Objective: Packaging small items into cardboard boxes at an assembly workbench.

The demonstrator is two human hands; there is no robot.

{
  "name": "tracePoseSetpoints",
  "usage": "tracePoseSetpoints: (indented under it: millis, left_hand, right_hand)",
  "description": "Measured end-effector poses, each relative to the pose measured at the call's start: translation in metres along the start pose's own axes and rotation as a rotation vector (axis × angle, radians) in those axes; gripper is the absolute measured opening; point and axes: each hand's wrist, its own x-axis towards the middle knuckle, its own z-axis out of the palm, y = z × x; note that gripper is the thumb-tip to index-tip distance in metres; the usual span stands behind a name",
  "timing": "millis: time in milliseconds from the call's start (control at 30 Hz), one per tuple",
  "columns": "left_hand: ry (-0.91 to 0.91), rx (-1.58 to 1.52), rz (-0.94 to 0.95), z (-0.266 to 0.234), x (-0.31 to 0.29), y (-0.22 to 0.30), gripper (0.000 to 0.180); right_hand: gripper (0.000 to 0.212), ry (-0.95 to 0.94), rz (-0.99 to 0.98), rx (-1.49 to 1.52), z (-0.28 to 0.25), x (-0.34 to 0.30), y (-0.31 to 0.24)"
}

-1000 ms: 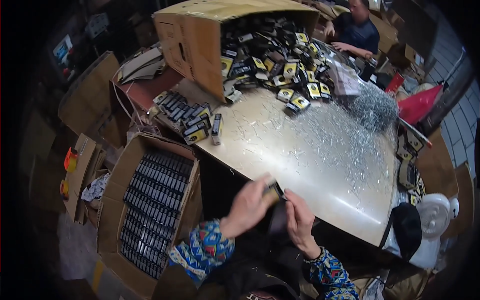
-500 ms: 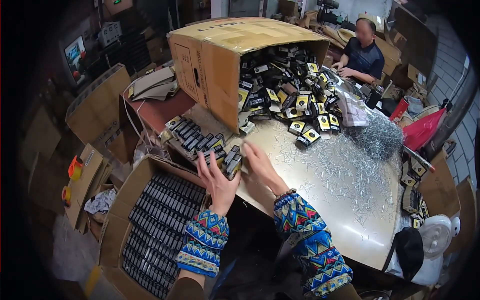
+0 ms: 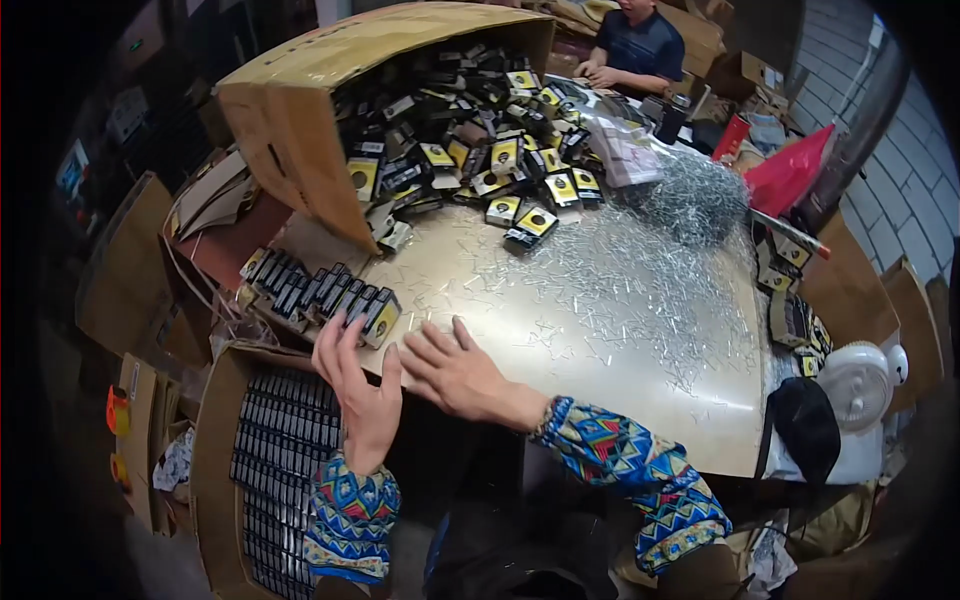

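Note:
My left hand (image 3: 360, 395) is open beside the near end of a row of small black and yellow boxes (image 3: 322, 292). Its fingertips overlap the lower edge of the row; whether they touch it I cannot tell. The boxes stand side by side along the table's left edge. To the right, my right hand (image 3: 462, 378) lies palm down with its fingers spread at the near edge of the pale tabletop (image 3: 470, 285), holding nothing. Below my left hand, an open carton (image 3: 222, 455) contains tight rows of similar boxes (image 3: 275, 500).
A large carton (image 3: 290, 165) lies on its side, with a heap of small boxes (image 3: 505, 155) spilling out. Thin metal pins (image 3: 640, 310) are scattered rightward toward a dense pile (image 3: 695, 200). A white fan (image 3: 858, 385) stands at right. A person (image 3: 640, 50) sits across the table.
My left hand has let go of several boxes, which now stand at the row's near end. My right hand has turned flat onto the tabletop. The whole view has shifted.

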Motion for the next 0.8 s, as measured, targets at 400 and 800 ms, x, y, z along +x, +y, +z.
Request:
tracePoseSetpoints:
  millis: [400, 800]
  left_hand:
    - [-0.709, 0.259, 0.126, 0.24, 0.141, 0.06, 0.044]
    - [-0.739, -0.405, -0.149, 0.208, 0.16, 0.1, 0.069]
  right_hand:
    - [0.043, -0.027, 0.351, -0.26, -0.09, -0.123, 0.066]
    - [0.038, 0.26, 0.655, 0.031, -0.118, -0.237, 0.071]
